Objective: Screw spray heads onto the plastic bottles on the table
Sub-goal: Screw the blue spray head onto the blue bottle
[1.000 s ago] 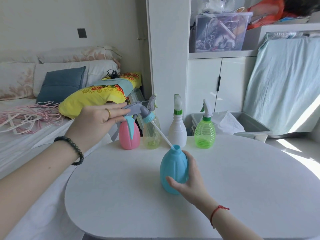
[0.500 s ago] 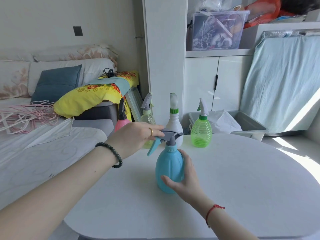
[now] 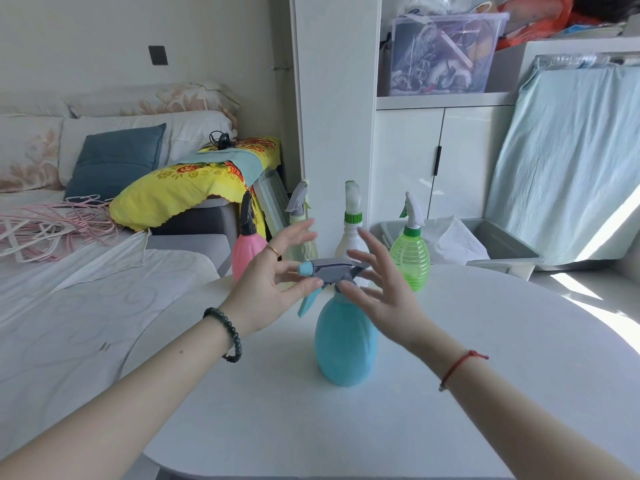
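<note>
A light blue bottle (image 3: 344, 344) stands upright on the white table (image 3: 467, 375) with a grey spray head (image 3: 334, 268) seated on its neck, nozzle pointing left and blue trigger hanging down. My left hand (image 3: 268, 285) pinches the nozzle end between thumb and fingertips, the other fingers spread. My right hand (image 3: 382, 289) is off the bottle body; its thumb presses the collar and its fingers reach around the back of the head. Behind stand a pink bottle (image 3: 246, 251), a pale yellow bottle (image 3: 304, 247), a white bottle (image 3: 351, 237) and a green bottle (image 3: 410, 259), all with heads on.
The table's far edge runs just behind the row of bottles. A bed (image 3: 69, 306) with pillows and pink hangers (image 3: 52, 223) lies to the left. A grey bin (image 3: 502, 247) sits on the floor behind the table, in front of white cabinets (image 3: 433, 168).
The head's tube went down into the blue bottle and the head now sits on the neck. My right hand left the bottle body and rose to the head. The nozzle swung to the left.
</note>
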`<control>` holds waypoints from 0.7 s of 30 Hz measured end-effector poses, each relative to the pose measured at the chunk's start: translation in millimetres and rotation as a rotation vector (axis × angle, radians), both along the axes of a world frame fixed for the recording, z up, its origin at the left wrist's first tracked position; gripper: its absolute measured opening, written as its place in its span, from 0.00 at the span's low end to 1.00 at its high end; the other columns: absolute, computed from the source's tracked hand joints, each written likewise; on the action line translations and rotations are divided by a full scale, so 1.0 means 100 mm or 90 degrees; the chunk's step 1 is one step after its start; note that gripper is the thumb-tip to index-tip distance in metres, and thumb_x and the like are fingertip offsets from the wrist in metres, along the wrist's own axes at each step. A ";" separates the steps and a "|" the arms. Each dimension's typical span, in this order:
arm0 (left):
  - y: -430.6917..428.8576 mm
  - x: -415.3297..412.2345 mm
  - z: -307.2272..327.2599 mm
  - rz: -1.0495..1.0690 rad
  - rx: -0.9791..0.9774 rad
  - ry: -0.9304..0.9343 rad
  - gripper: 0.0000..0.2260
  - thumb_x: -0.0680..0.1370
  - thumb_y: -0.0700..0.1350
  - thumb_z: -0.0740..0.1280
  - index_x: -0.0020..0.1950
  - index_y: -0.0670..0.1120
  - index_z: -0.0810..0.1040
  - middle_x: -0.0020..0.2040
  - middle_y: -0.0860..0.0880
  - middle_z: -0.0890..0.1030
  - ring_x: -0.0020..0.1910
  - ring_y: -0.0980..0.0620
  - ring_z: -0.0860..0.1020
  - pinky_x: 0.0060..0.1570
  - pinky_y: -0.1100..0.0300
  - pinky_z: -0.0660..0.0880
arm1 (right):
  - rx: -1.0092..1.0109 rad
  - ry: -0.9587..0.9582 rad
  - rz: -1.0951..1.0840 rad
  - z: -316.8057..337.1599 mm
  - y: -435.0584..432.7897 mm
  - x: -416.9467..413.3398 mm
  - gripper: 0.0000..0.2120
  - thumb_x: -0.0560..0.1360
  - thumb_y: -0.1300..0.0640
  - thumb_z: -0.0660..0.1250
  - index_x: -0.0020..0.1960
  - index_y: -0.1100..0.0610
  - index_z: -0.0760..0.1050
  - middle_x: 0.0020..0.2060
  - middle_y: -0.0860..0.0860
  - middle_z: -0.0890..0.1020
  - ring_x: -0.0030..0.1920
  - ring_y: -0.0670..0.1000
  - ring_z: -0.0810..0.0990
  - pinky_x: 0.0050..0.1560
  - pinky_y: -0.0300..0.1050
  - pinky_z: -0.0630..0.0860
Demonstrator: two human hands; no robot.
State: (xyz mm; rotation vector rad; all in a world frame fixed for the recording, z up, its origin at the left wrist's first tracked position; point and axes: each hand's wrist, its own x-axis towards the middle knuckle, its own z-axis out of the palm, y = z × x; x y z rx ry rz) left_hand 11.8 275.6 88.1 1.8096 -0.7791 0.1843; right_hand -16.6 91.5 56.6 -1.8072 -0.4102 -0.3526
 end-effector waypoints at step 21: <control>-0.30 -0.04 -1.05 0.014 0.004 0.241 0.27 0.60 0.61 0.73 0.54 0.72 0.65 0.61 0.62 0.71 0.61 0.62 0.71 0.56 0.60 0.74 | -0.669 -0.006 -0.054 1.04 -0.11 0.10 0.19 0.77 0.60 0.54 0.66 0.47 0.66 0.63 0.52 0.74 0.56 0.53 0.74 0.48 0.43 0.64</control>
